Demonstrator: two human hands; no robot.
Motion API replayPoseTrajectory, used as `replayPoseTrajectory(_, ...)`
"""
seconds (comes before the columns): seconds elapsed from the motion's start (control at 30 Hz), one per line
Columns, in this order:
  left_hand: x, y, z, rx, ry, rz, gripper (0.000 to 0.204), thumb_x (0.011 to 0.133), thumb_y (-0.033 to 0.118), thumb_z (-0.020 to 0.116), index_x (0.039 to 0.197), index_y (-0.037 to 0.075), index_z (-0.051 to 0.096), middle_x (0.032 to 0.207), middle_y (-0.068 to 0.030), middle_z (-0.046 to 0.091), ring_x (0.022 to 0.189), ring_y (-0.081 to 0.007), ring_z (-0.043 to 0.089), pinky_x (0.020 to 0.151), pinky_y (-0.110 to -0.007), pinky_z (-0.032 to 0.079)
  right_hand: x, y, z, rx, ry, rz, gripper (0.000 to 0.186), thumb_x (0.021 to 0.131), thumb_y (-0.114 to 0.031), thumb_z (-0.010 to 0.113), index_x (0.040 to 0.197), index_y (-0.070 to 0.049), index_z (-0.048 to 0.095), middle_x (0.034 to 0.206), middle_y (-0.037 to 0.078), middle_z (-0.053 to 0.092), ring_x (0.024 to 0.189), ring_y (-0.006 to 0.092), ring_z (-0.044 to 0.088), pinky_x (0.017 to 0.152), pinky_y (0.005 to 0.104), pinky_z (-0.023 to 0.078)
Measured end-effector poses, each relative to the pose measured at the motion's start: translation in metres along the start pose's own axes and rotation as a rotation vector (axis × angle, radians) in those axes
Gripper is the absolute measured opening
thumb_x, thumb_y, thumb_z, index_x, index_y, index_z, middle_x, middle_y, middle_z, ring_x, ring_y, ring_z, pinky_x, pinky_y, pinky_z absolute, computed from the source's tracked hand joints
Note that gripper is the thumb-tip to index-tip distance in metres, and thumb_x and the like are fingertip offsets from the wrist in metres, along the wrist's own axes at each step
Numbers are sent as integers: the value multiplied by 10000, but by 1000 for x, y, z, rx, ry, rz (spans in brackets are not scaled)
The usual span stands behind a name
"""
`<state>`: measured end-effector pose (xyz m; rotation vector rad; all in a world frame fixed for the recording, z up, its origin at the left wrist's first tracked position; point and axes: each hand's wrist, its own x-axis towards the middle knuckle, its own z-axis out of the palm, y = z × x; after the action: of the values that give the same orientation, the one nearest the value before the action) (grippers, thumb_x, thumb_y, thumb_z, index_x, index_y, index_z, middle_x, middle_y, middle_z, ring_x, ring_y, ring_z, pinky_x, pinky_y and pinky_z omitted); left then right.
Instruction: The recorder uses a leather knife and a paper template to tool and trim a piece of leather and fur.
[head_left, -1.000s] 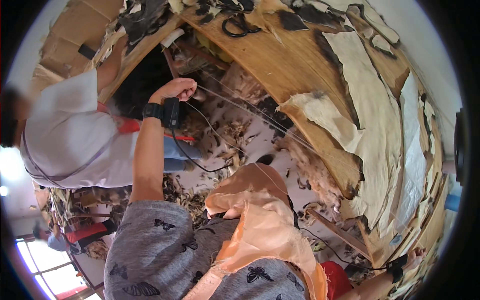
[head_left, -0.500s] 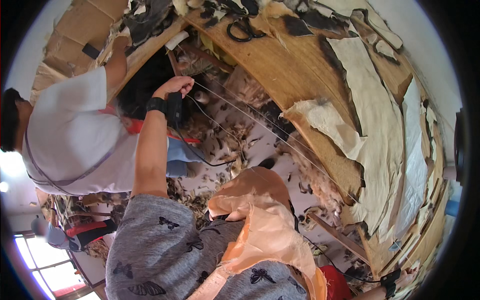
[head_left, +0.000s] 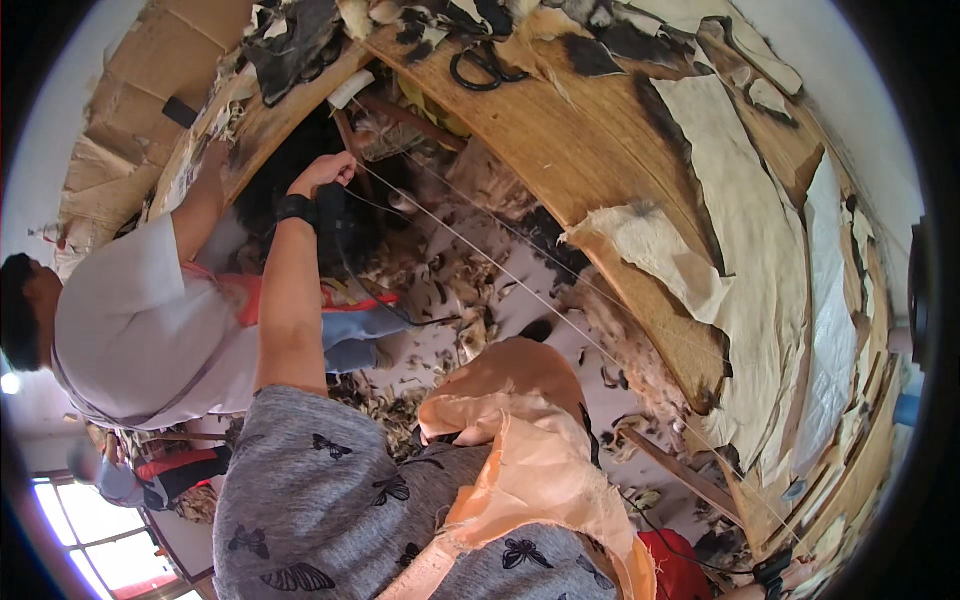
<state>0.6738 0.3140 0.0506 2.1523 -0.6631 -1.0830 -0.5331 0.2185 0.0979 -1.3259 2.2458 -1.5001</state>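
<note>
My left hand is stretched far out at the upper left, its fingers pinched on a white thread. The thread runs taut across the picture toward the lower right. A black band with a small dark box sits at that wrist, and a black cable hangs from it. My right hand shows only in part at the lower right rim, near the other end of the thread; its fingers cannot be made out. Close to it, a pale hide with dark fur edges lies on the wooden table.
Black-handled scissors and fur scraps lie along the table's far side. A co-worker in a white shirt leans over the left side. Fur clippings litter the floor. A peach-coloured cloth hangs over my front.
My left hand has moved a little left, drawing the thread along with it. My right hand has dropped lower at the rim. The co-worker has shifted down in the picture.
</note>
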Motion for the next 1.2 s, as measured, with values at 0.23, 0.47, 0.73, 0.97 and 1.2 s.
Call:
replayPoseTrajectory(0.23,6,-13,-18,31,125,-31,219,843,249,499,731,63,530,621,-7,488,505,-99,439,479,-275,396,-18,-7,-4,-269,-6,-129,277,858,-57,494,1129,-3,481,795,42,478,681,139,459,593,227,378)
replayPoseTrajectory(0.47,20,-26,-34,-16,165,10,231,792,285,542,700,76,573,618,-4,537,512,-88,466,480,-253,360,-46,-25,-8,-533,-10,-253,350,836,-22,497,1183,7,474,834,57,512,718,152,497,627,232,409)
replayPoseTrajectory(0.73,-51,91,46,-341,17,164,184,842,207,520,709,85,548,594,44,459,449,-32,365,396,-187,270,-99,-57,-47,-864,48,-362,436,811,18,500,1246,18,467,878,75,552,761,166,540,664,239,444)
replayPoseTrajectory(0.97,-134,228,189,-92,-437,555,212,904,208,495,733,88,534,608,55,454,482,3,354,427,-156,248,-133,-196,86,479,-104,-2,367,897,-175,517,1253,-88,502,694,-70,429,568,34,325,494,199,268)
replayPoseTrajectory(1.2,-186,267,326,-182,-930,555,213,900,219,521,738,85,555,628,53,486,523,-2,388,459,-143,297,-267,-357,236,466,-676,-84,214,817,-4,510,996,-11,625,802,9,577,712,82,526,620,225,442)
